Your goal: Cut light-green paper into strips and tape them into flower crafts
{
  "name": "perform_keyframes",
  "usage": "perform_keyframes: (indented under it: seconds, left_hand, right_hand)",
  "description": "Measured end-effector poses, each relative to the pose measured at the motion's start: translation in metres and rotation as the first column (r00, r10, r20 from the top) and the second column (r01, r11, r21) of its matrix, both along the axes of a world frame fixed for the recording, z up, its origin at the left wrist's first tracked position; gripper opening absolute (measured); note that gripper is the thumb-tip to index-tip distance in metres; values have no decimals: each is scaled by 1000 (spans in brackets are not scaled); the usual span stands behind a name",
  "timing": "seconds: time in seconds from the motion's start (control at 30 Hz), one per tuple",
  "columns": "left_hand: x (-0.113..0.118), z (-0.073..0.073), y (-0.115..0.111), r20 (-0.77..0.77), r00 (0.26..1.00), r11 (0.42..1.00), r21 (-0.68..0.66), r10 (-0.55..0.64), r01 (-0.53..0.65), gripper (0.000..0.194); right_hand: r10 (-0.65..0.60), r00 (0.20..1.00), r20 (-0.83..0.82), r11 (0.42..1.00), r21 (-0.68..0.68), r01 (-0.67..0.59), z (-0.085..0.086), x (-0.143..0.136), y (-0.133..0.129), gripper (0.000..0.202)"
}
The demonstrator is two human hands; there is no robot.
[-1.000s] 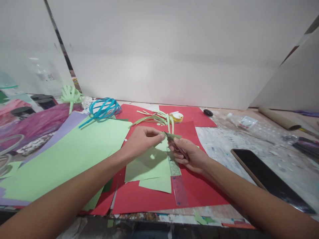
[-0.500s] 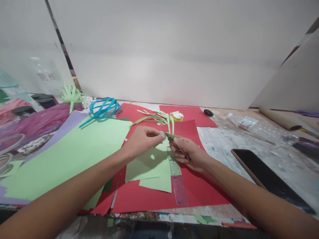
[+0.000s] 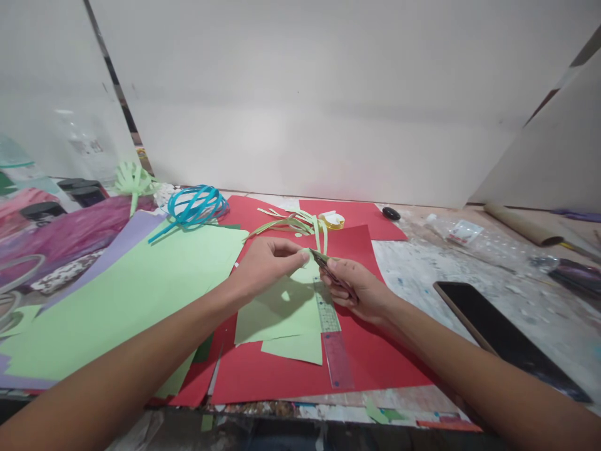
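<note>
- Nearest you, green scraps (image 3: 375, 410) lie at the table's front edge; just beyond them, a ruler (image 3: 339, 360) rests on a red sheet (image 3: 385, 351), its near end pinkish and see-through.
- Off to your right, a phone (image 3: 507, 338) lies on the paint-marked table (image 3: 413, 269).
- Under your hands, small green sheets (image 3: 282, 316) overlap on the red sheet, beside the ruler; larger green sheets (image 3: 122, 288) spread to your left.
- Your left hand (image 3: 267, 263) pinches a small green paper (image 3: 305, 253) between thumb and finger, above the small green sheets.
- Your right hand (image 3: 347, 282) is curled around scissors (image 3: 323, 260), the tips close to your left fingertips; you cannot tell here how far the blades are parted.
- Just beyond your hands, thin green strips (image 3: 286, 223) lie in a loose bunch, next to a roll of tape (image 3: 334, 222).
- Farther off, a blue paper ball (image 3: 197, 205) sits at left, a clear bottle (image 3: 464, 232) lies at right; a white panel (image 3: 300, 106) stands behind everything.
</note>
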State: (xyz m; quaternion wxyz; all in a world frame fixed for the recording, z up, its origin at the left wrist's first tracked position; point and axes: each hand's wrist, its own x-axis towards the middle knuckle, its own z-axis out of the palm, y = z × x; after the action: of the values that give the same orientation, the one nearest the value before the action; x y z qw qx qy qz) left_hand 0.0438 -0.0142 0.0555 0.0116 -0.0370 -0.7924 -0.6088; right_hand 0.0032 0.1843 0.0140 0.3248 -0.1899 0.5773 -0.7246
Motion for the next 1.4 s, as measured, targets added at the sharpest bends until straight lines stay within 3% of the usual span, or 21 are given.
perform_keyframes:
  seconds: [0.33,1.4]
  left_hand:
    - [0,-1,-3,6,1000,999,-31,25,-25,29]
    - [-2,-2,-2,-6,1000,998,-53,26,-26,24]
  right_hand:
    - [-28,999,14,1000,1,28,2,2,-1,36]
    - [20,1000,8,999,-25,-20,-2,0,0,34]
